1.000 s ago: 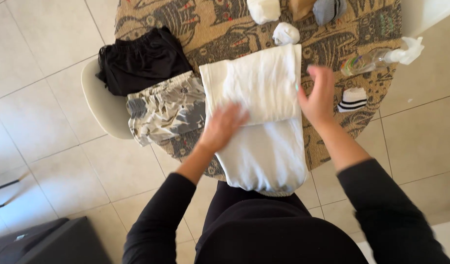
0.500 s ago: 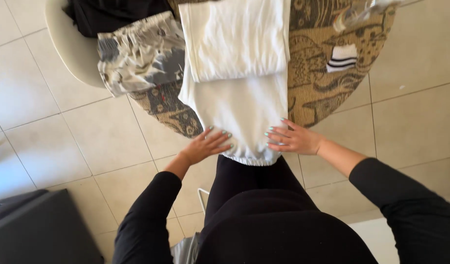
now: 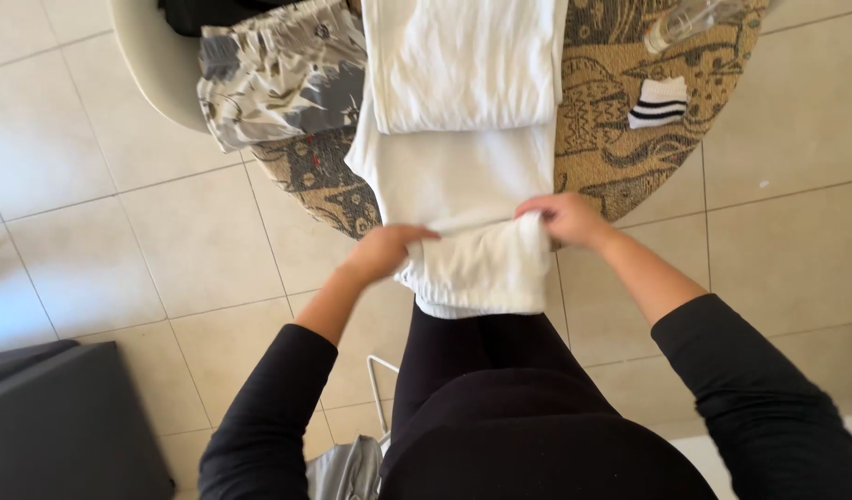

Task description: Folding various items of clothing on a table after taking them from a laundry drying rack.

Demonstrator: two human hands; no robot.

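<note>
White garment (image 3: 458,148): plain white fabric, partly folded, lying lengthwise on the round patterned table (image 3: 611,139) and overhanging its near edge. Upper section: folded into a flat rectangular layer, well beyond both hands. Lower section: turned up along a fold line running between the left hand (image 3: 387,250) and the right hand (image 3: 566,218). The left hand grips the left end of this fold; the right hand grips the right end. The gathered hem hangs just below both hands.
</note>
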